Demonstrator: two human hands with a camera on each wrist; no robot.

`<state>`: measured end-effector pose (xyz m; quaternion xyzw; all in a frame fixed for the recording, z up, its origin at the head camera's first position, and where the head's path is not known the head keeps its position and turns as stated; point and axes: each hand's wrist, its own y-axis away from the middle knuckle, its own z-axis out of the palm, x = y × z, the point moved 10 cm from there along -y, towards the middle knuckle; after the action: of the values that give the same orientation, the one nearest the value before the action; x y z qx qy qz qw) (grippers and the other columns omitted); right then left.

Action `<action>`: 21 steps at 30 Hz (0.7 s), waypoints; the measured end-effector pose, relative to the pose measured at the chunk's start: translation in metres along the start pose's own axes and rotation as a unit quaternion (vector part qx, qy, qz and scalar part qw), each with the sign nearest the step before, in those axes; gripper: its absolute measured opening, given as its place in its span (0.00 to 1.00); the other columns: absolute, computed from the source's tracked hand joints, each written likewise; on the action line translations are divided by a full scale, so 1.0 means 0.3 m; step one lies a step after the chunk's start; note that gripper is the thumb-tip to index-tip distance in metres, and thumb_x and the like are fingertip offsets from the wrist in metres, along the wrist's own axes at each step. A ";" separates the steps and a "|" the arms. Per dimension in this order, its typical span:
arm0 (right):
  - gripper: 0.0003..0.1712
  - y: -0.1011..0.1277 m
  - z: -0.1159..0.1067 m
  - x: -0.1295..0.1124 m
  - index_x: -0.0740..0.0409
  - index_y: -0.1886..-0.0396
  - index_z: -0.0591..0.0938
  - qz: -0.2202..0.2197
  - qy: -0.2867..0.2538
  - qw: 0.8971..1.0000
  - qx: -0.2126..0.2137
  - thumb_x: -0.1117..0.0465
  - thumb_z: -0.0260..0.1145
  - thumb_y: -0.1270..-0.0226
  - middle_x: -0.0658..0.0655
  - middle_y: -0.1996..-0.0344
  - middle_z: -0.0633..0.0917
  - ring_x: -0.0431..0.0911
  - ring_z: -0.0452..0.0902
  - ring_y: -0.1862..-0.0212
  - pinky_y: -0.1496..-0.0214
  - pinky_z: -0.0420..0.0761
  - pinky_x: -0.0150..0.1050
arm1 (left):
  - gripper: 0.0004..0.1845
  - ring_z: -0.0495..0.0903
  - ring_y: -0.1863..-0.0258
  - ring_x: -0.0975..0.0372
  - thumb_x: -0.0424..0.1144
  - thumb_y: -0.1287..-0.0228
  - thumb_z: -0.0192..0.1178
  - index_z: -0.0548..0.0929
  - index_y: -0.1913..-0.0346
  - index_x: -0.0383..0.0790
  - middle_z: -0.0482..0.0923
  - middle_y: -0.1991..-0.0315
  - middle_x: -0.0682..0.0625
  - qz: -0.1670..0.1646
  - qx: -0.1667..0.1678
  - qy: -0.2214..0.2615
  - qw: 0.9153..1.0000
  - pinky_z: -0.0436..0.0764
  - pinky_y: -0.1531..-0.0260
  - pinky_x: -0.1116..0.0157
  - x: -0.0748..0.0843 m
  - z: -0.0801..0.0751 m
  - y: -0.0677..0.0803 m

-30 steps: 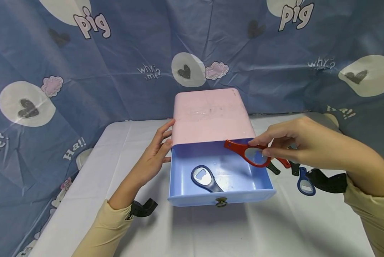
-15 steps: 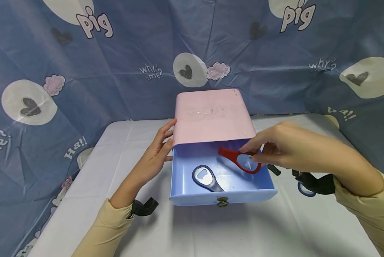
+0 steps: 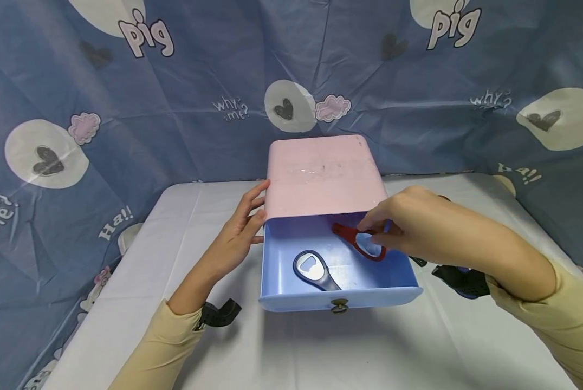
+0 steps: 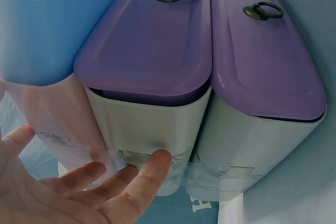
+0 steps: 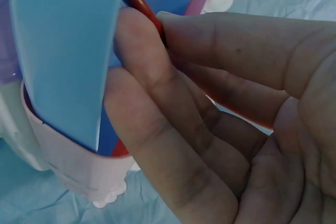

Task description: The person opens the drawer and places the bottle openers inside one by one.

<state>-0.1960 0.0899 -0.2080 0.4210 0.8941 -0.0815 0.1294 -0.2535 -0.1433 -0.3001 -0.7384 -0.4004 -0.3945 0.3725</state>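
A pink cabinet (image 3: 323,176) stands mid-table with its blue drawer (image 3: 340,295) pulled out towards me. In the drawer lies a blue bottle opener (image 3: 315,270). My right hand (image 3: 375,232) pinches a red bottle opener (image 3: 357,238) low inside the drawer, near its back right. In the right wrist view my fingers (image 5: 157,77) curl round the red opener (image 5: 140,2) beside the blue drawer wall (image 5: 58,51). My left hand (image 3: 250,216) lies flat against the cabinet's left side. The left wrist view shows its straight fingers (image 4: 131,177) on the cabinet wall (image 4: 152,129), below two purple drawers (image 4: 152,40).
More bottle openers lie on the white tablecloth right of the drawer, mostly hidden by my right arm: a black one (image 3: 418,261) and a dark one (image 3: 462,280). A blue patterned cloth (image 3: 125,108) hangs behind and beside the table.
My right hand carried the red opener left and down, from above the drawer's right rim into the drawer. The left hand and the blue opener stayed put.
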 end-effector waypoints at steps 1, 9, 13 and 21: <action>0.14 -0.004 0.004 -0.001 0.45 0.50 0.94 0.002 0.002 1.000 -0.003 0.63 0.79 0.32 0.39 0.68 0.90 0.32 0.77 0.72 0.73 0.76 0.31 | 0.31 0.73 0.24 0.39 0.49 0.11 0.46 0.52 0.14 0.72 0.59 0.17 0.42 0.000 0.000 -0.001 1.000 0.86 0.41 0.37 -0.001 0.000 0.000; 0.11 -0.033 0.029 -0.012 0.45 0.55 0.94 0.013 -0.017 1.000 -0.022 0.65 0.78 0.32 0.42 0.65 0.91 0.35 0.81 0.67 0.66 0.83 0.32 | 0.31 0.73 0.24 0.39 0.49 0.11 0.46 0.52 0.14 0.72 0.59 0.17 0.42 0.002 0.003 -0.006 1.000 0.86 0.42 0.37 0.001 -0.002 0.001; 0.11 -0.040 0.038 -0.011 0.47 0.55 0.95 0.018 -0.029 0.999 -0.026 0.65 0.79 0.33 0.44 0.64 0.92 0.35 0.83 0.66 0.62 0.87 0.34 | 0.31 0.73 0.25 0.39 0.49 0.11 0.45 0.52 0.14 0.71 0.60 0.17 0.41 0.004 0.004 -0.007 1.000 0.86 0.42 0.37 0.002 -0.002 0.000; 0.11 -0.039 0.047 -0.012 0.47 0.55 0.94 0.007 -0.027 0.999 -0.023 0.66 0.78 0.33 0.42 0.64 0.92 0.34 0.84 0.65 0.59 0.88 0.36 | 0.31 0.74 0.25 0.39 0.49 0.11 0.45 0.52 0.14 0.71 0.60 0.18 0.42 0.003 0.002 -0.001 1.000 0.86 0.42 0.37 -0.002 -0.001 -0.002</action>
<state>-0.2006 0.0763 -0.2201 0.4218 0.8890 -0.0713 0.1634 -0.2542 -0.1436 -0.3003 -0.7394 -0.3996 -0.3918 0.3742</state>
